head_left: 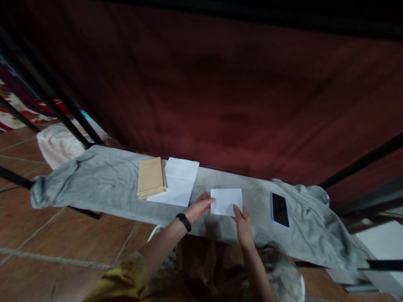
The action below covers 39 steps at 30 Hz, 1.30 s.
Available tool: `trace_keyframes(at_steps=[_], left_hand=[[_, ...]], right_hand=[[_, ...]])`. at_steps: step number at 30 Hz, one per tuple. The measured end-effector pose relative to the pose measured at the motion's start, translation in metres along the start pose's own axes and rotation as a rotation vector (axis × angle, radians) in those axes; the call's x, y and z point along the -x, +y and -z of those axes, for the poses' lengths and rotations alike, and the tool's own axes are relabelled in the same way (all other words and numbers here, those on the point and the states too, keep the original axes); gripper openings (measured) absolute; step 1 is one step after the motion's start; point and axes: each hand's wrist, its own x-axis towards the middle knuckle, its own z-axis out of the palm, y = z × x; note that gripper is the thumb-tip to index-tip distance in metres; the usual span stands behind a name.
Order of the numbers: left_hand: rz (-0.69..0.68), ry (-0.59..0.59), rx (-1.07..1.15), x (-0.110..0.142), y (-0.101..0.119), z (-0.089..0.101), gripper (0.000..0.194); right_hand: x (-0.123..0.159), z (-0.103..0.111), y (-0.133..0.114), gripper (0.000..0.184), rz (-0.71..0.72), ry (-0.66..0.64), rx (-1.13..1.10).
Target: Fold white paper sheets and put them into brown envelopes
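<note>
A small white rectangle of paper (pixel 226 200), seemingly folded, is held just over the grey cloth between both hands. My left hand (pixel 200 207) grips its left edge, thumb on top; a black band circles that wrist. At the lower right corner, my right hand (pixel 243 223) pinches the paper with its thumb on the upper face. The fingers beneath the paper are hidden. Left of my hands lies a larger white sheet (pixel 181 180) with a crease across it. A stack of brown envelopes (pixel 151 176) partly covers that sheet's left side.
Grey cloth (pixel 103 180) covers the narrow bench, bunched at both ends. A phone (pixel 280 209) lies to the right of my hands. Dark red fabric (pixel 220 92) hangs behind the bench. Black metal bars (pixel 56 92) stand at the left, above a tiled floor (pixel 75 239).
</note>
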Motion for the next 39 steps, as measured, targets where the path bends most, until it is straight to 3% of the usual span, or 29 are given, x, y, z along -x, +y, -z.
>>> trace_keyframes(at_steps=[3,7,10,13,15,17,25,32,39], left_hand=[[-0.062,0.014,-0.101,-0.007,-0.009,-0.003,0.043],[-0.155,0.102,-0.300,-0.024,-0.014,-0.006,0.061],[-0.246,0.143,-0.418,-0.023,-0.020,-0.014,0.066],[-0.393,0.162,-0.765,-0.010,-0.034,-0.026,0.061],[-0.523,0.109,-1.079,-0.002,-0.045,-0.034,0.055],[-0.614,0.028,-1.242,0.003,-0.055,-0.040,0.053],[-0.654,-0.082,-1.285,0.005,-0.062,-0.041,0.060],[-0.710,-0.132,-1.331,0.002,-0.062,-0.044,0.058],[-0.770,-0.173,-1.425,0.005,-0.059,-0.041,0.060]], right_hand=[[-0.002,0.000,0.017,0.055,-0.073,-0.008,-0.052],[0.000,0.000,0.038,0.067,-0.098,0.011,0.109],[0.003,-0.002,0.050,0.065,-0.041,-0.012,0.251],[0.006,-0.004,0.058,0.055,0.052,-0.063,0.399],[0.008,-0.006,0.061,0.052,0.080,-0.094,0.487],[0.011,-0.008,0.062,0.051,0.081,-0.106,0.553],[0.012,-0.009,0.058,0.046,0.192,0.006,0.708],[0.008,-0.027,0.060,0.054,0.297,-0.174,0.668],[0.009,-0.032,0.064,0.053,0.254,-0.134,0.873]])
